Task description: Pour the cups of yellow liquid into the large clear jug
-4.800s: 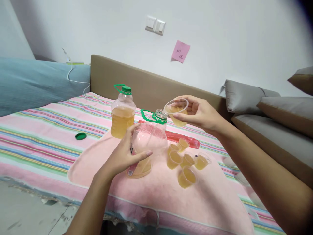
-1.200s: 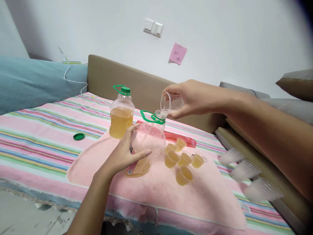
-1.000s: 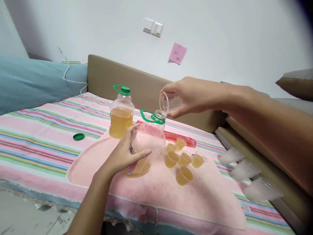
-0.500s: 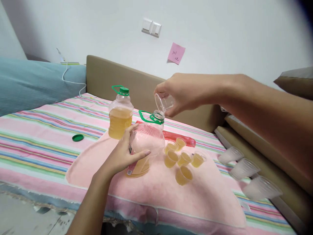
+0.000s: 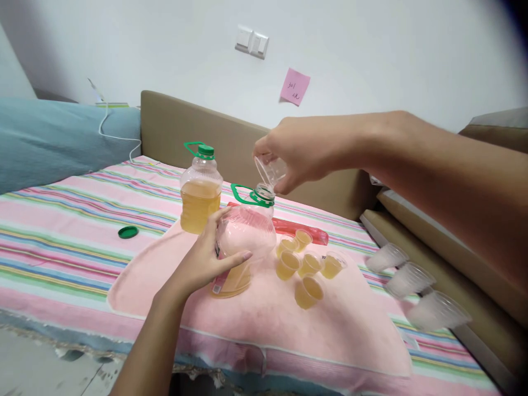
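Observation:
My left hand [image 5: 214, 256] is wrapped round the side of a clear plastic jug [image 5: 251, 234] with a green handle and an uncapped mouth. Yellow liquid lies low in that jug, which stands on a pink cloth. Over the mouth, my right hand [image 5: 299, 151] grips a small clear plastic cup [image 5: 270, 169], tipped with its rim down toward the opening. No liquid is plainly visible in the cup. Right of the jug stand several small cups of yellow liquid [image 5: 310, 265]. A second jug [image 5: 201, 201], capped in green and partly full, is behind on the left.
A green cap [image 5: 128, 232] lies on the striped sheet at left. Behind the cups is a red plastic wrapper [image 5: 303, 231]. Three stacks of clear cups [image 5: 410, 279] lie on their sides at right, beside brown cushions [image 5: 416, 220]. The pink cloth [image 5: 330, 335] extends toward the front edge.
The view has shifted slightly. My right hand keeps the cup tipped over the jug's mouth, and my left hand stays on the jug.

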A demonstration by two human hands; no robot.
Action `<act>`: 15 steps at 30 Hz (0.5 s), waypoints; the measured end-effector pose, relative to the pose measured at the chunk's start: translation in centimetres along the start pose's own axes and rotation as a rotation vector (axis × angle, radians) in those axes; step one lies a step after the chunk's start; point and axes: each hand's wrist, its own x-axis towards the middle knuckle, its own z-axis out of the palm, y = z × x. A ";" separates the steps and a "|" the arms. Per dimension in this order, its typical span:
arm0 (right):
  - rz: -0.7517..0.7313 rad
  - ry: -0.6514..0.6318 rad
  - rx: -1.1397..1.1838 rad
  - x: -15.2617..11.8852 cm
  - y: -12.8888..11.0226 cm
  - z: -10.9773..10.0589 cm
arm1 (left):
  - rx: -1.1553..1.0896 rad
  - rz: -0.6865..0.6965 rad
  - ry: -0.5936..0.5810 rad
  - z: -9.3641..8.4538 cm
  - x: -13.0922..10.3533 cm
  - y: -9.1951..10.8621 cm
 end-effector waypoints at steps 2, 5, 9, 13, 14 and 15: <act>0.007 0.012 -0.002 0.3 -0.2 0.1 | 0.003 0.000 0.002 0.0 0.0 0.0; -0.147 -0.063 -0.346 0.6 -1.1 0.1 | 0.016 0.004 0.002 0.0 0.0 -0.1; -0.064 -0.161 -0.528 1.1 -3.1 0.2 | 0.037 0.012 0.009 0.0 -0.1 -0.2; -0.026 -0.221 -0.536 1.6 -4.4 0.4 | 0.034 0.014 0.010 0.0 0.0 -0.2; -0.035 -0.197 -0.484 1.6 -4.5 0.4 | 0.031 0.016 0.010 0.0 0.0 -0.2; -0.018 -0.177 -0.431 1.6 -4.7 0.4 | 0.029 0.016 0.009 0.0 0.0 -0.2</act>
